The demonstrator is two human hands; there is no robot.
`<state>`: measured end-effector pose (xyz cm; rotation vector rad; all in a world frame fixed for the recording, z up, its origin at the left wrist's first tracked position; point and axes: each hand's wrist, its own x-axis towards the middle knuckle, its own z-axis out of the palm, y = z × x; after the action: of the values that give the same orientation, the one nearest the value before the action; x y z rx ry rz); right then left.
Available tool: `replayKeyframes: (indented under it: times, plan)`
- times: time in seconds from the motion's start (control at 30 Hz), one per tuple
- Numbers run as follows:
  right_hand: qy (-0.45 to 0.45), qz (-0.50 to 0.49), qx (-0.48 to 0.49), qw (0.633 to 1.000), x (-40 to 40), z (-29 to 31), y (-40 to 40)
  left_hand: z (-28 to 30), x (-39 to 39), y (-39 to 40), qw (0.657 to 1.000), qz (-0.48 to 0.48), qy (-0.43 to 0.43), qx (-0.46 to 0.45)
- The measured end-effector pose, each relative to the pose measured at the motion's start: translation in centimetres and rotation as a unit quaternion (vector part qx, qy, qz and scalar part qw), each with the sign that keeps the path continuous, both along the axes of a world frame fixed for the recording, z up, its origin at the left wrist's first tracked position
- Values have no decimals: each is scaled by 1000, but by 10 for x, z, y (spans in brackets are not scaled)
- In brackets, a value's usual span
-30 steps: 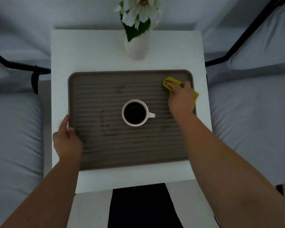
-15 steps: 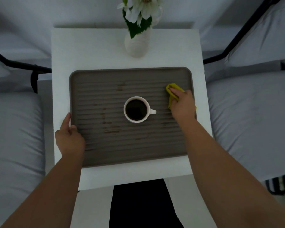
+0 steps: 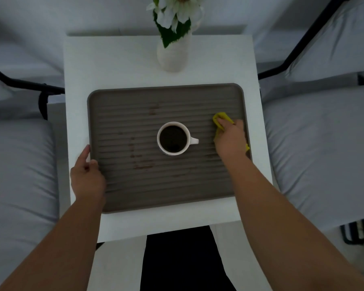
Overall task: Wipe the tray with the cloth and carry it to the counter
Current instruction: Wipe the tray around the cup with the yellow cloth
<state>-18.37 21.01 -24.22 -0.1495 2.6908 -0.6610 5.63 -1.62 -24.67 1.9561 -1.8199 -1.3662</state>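
A grey ribbed tray (image 3: 134,192) lies on a small white table (image 3: 118,66). Brown stains mark its left and upper middle. A white cup (image 3: 173,138) of dark coffee stands at the tray's centre, handle to the right. My right hand (image 3: 231,139) presses a yellow cloth (image 3: 221,118) onto the tray's right side, fingers curled over it; most of the cloth is hidden under the hand. My left hand (image 3: 86,175) grips the tray's left rim, thumb on top of the edge.
A white vase (image 3: 173,55) with white flowers and green leaves stands on the table behind the tray. Grey cushioned seats with black frames flank the table, one on the left (image 3: 19,175) and one on the right (image 3: 323,148).
My right hand has drawn the cloth from the tray's far right corner toward me along the right side. My left hand has kept its hold on the left rim.
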Motion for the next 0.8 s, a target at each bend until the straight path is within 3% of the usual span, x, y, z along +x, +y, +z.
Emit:
replayKeyframes:
  times: [0.13, 0.2, 0.3, 0.37, 0.6, 0.73, 0.8]
  plan:
    - [-18, 148, -26, 989, 2, 3, -5, 2, 0, 1, 1000, -7, -13, -3]
    - [-12, 112, -31, 993, -9, 2, 5, 2, 1, 0, 1000, -17, -15, -11]
    - [10, -30, -28, 999, -16, 1, 13, 6, 3, 2, 997, -55, -30, -39]
    - [16, -39, -1, 999, -14, 2, 3, 7, 3, 3, 996, -62, -28, -52]
    - [-9, 234, -24, 972, -26, -1, -42, -10, 7, 1, 995, -53, -35, -76]
    - [11, 125, 45, 991, -50, 4, -37, -15, 10, 1, 993, -68, -51, -84]
    - [4, 129, 60, 990, -47, 7, -45, -15, 11, 1, 992, -70, -54, -87]
